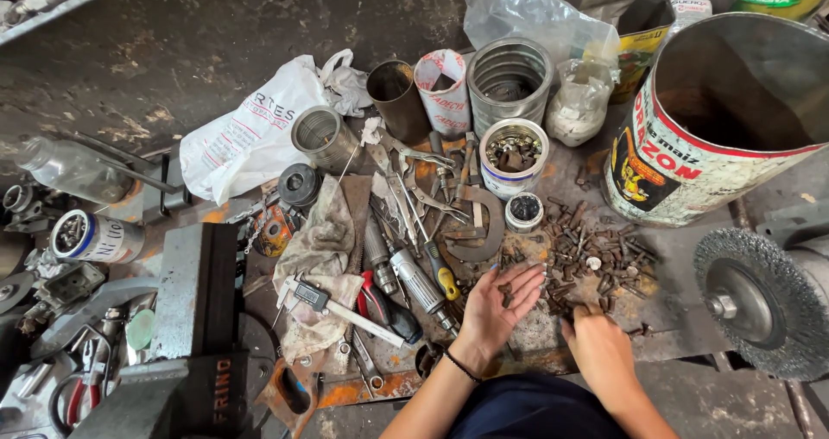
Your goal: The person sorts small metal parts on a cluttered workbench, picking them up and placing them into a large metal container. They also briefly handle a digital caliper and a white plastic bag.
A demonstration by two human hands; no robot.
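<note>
rusty, dull metal bolts [596, 262] heaped on a grimy, rust-stained metal worktop [682, 318], a few rough brown ones in the left hand [501, 305], bristly steel wire wheel [760, 305], greasy cloth rag [324, 245], crinkly white plastic bag [250, 132], shiny steel caliper [332, 305]

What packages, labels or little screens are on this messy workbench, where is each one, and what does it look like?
Big metal can: right side, tipped toward the camera, red, white and yellow label.
White plastic bag: upper left, crumpled, red and grey print.
Paper-wrapped tube: top centre, upright, white with red print.
Small can: far left, on its side, white and blue label.
Digital caliper: left of the open left hand, small grey screen.
</note>
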